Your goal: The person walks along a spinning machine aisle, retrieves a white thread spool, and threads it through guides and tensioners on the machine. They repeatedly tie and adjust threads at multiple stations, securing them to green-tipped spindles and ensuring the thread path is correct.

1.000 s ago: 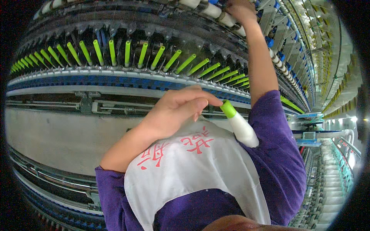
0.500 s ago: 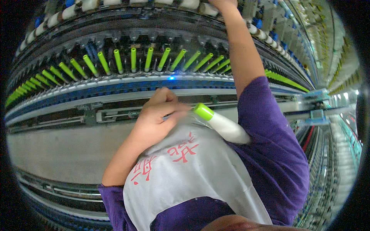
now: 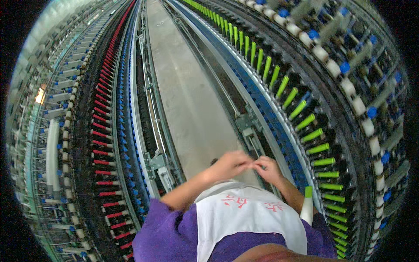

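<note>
White bobbin with green top point(image 3: 307, 207): head view, against the right sleeve point(image 3: 322, 231), near green tubes point(image 3: 324, 162) | left hand point(image 3: 231, 166), right hand point(image 3: 269, 170): fingers curled, close together; cannot tell whether they grip anything

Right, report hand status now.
Left hand, right hand: close together, grip unclear. White tapered bobbin with green top: beside right arm. Nothing visibly blocking hands.

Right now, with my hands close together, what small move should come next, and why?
Perhaps draw the left hand slowly from the right hand, keeping the right forearm steady. The hands are close together before the white apron, while a green-topped white yarn bobbin sits by the right sleeve, in neither hand; a jerk might drop it.
</note>
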### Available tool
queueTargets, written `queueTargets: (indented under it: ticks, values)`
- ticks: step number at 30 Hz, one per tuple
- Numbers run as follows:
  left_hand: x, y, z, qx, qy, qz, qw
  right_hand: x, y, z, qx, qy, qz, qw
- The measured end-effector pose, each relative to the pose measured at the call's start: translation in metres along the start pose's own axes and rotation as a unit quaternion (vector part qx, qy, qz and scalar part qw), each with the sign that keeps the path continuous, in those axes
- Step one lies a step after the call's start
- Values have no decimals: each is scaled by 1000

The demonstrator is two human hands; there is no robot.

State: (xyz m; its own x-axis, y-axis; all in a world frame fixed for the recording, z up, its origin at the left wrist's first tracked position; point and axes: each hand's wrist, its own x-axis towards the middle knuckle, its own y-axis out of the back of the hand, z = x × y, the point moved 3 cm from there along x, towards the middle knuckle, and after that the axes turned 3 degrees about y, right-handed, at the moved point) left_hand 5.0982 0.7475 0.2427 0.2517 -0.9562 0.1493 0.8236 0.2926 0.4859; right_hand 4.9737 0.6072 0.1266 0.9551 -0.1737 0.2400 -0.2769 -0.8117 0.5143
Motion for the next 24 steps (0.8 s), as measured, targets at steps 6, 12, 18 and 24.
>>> queueTargets:
  ticks: [6, 12, 18, 24]
  values:
    - [-98, 108, -103, -67, 152, 120, 979, 187, -112, -40, -48, 134, -216, 966]
    - [-130, 321, -167, -66, 220, 270, 935, 373, -252, -78, 46, 206, -325, 922]
    - [-85, 474, -254, 33, 193, 276, 941, 541, -309, -46, 24, 122, -347, 930]
    - [-6, 611, -386, -50, 257, 295, 919, 730, -356, 32, 104, 100, -353, 924]
